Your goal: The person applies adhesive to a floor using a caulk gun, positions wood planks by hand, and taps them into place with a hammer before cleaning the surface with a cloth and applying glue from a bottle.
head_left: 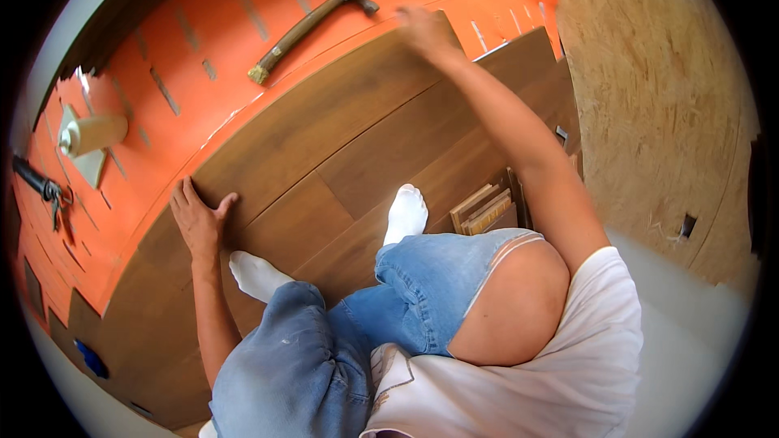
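Observation:
A long brown wooden floor plank [316, 105] lies along the far edge of the laid flooring. My left hand [199, 217] rests at its outer edge, fingers spread and thumb apart, holding nothing. At the plank's right end is my right hand [426, 32], smeared by motion, so its fingers cannot be read. Just left of that hand, a claw hammer [304, 32] with a worn wooden handle lies on the orange underlayment [187, 57].
A pale bottle [97, 134] lies on the underlayment at far left, near a black-handled tool [45, 185]. Short wood offcuts [485, 209] are stacked by my bent knee. A blue object [91, 358] sits lower left. Bare wood-chip board [649, 97] covers the right side.

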`<act>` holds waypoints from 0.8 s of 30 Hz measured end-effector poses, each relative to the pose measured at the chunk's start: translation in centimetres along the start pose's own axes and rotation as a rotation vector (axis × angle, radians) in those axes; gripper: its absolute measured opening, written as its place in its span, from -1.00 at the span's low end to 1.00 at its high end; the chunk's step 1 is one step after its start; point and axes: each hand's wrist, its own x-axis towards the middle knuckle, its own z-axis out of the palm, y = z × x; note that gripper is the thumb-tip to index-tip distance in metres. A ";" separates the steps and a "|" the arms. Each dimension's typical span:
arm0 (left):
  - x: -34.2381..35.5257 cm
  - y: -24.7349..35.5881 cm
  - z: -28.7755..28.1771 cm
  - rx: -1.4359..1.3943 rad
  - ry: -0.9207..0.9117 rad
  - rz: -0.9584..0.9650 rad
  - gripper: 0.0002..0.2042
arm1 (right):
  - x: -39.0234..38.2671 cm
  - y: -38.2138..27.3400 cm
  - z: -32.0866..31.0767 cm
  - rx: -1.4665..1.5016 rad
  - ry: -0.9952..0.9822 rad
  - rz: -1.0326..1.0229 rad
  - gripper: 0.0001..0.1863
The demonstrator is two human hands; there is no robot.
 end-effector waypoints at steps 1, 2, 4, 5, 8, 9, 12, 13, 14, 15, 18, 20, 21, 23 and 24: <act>0.1 0.2 -0.2 0.017 -0.018 0.005 0.02 | -0.1 -2.3 1.0 0.275 -0.032 -0.148 -0.62; 0.1 0.3 -0.3 0.019 -0.020 0.010 0.05 | 0.1 -4.9 2.4 0.229 -0.041 -0.144 -0.58; 0.2 0.7 -0.5 0.046 -0.065 -0.002 0.14 | 1.1 -8.6 3.8 0.118 -0.223 0.013 -0.52; 0.2 0.8 -0.6 0.059 -0.080 -0.006 0.14 | 1.7 -10.2 4.5 0.081 -0.289 0.102 -0.51; 0.2 1.1 -0.6 0.101 -0.124 -0.039 0.19 | 3.0 -12.6 5.8 0.194 -0.199 0.266 -0.56; 0.1 1.2 -0.6 0.109 -0.132 -0.039 0.19 | 3.5 -13.0 6.1 0.221 -0.196 0.296 -0.57; 0.1 1.5 -0.8 0.154 -0.159 -0.045 0.18 | 4.5 -13.7 6.8 0.282 -0.228 0.372 -0.53; 0.1 1.7 -1.0 0.182 -0.165 -0.049 0.18 | 4.7 -13.8 6.9 0.294 -0.258 0.402 -0.51; 0.1 2.0 -1.2 0.204 -0.164 -0.041 0.18 | 4.9 -13.9 7.0 0.303 -0.227 0.408 -0.50; 0.1 2.3 -1.4 0.233 -0.159 -0.035 0.17 | 5.1 -13.9 7.2 0.306 -0.209 0.421 -0.49; 0.4 3.6 -2.1 0.277 -0.121 -0.027 0.10 | 5.6 -13.0 7.1 0.378 -0.134 0.406 -0.49; 0.4 4.4 -2.4 0.230 -0.081 -0.001 0.02 | 5.3 -11.2 6.0 0.535 -0.099 0.356 -0.50; 0.5 4.7 -2.6 0.182 -0.053 0.018 -0.02 | 5.6 -10.3 5.0 0.651 -0.092 0.327 -0.56; 0.3 5.1 -2.8 0.121 -0.029 0.042 -0.15 | 4.8 -8.2 2.2 1.056 -0.088 0.265 -0.49; 0.6 5.4 -2.6 0.072 -0.012 0.071 -0.23 | 4.2 -7.3 0.4 1.151 -0.070 0.215 -0.38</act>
